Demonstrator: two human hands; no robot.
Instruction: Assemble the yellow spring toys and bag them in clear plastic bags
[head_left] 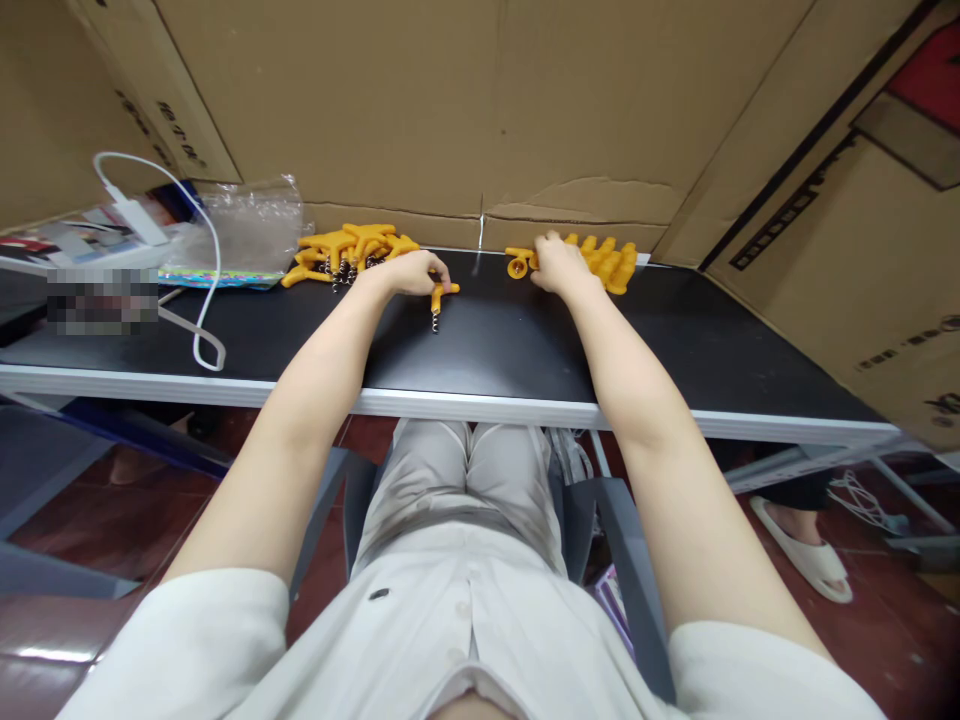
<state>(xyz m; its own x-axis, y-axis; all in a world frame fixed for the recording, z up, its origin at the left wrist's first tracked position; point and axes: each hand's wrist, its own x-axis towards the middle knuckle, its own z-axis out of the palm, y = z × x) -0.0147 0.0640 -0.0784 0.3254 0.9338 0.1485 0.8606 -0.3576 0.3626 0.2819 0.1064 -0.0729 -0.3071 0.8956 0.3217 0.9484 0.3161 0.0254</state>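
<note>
Black tabletop, two bare hands over it, cardboard beyond the far edge. Left hand, left of centre: fingers pinching one orange corkscrew, handle in the fingertips, metal spiral pointing to the near side, just above or on the surface; contact cannot be made out. Far left, just beyond that hand: one pile of orange corkscrews, overlapping, several spirals showing; exact count not possible. Right hand, right of centre, far side: fingers bent down at the left end of a cluster of orange pieces, several, partly covered, not countable. Whether it grasps one, cannot tell. One orange hollow piece just left of its fingers, round opening facing near. Further left: one clear plastic bag, one white cable looped near it. Below the table, right: one pale slipper on a foot.
</note>
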